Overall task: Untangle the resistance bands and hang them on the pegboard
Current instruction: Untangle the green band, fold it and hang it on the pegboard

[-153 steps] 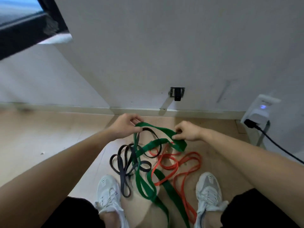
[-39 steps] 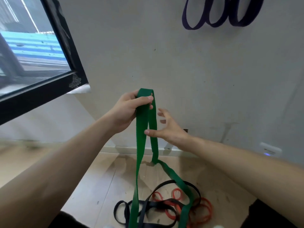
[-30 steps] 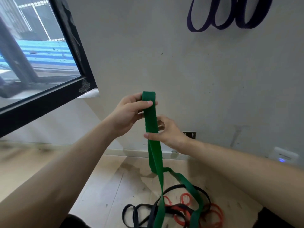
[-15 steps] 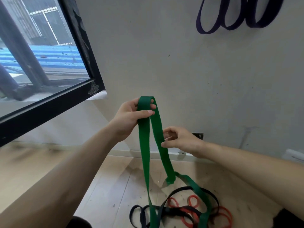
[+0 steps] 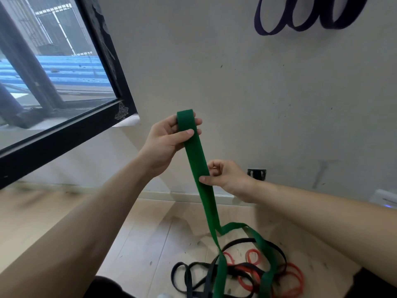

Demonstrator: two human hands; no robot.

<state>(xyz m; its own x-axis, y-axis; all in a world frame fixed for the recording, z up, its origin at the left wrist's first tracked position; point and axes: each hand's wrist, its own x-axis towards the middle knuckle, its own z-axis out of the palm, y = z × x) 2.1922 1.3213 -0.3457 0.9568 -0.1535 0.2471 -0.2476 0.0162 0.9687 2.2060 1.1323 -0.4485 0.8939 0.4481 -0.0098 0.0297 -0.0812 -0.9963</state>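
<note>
A person's left hand [image 5: 169, 140] pinches the folded top of a green band [image 5: 197, 168], held up before the wall. The right hand [image 5: 227, 177] pinches the band lower down. Its tail trails to the floor [image 5: 139, 244], threaded among black bands [image 5: 193, 282] and red bands [image 5: 251, 276]. Best to slide the right hand downward, flattening twists, and lift slowly.

Green band [image 5: 196, 160], plain. Black band [image 5: 189, 282], plain. Red band [image 5: 253, 259], orange-tinged. Purple band [image 5: 300, 20], dark. Wall [image 5: 257, 93]: off-white, speckled. Floor [image 5: 150, 244]: pale wood planks. Window frame [image 5: 71, 134]: black.
</note>
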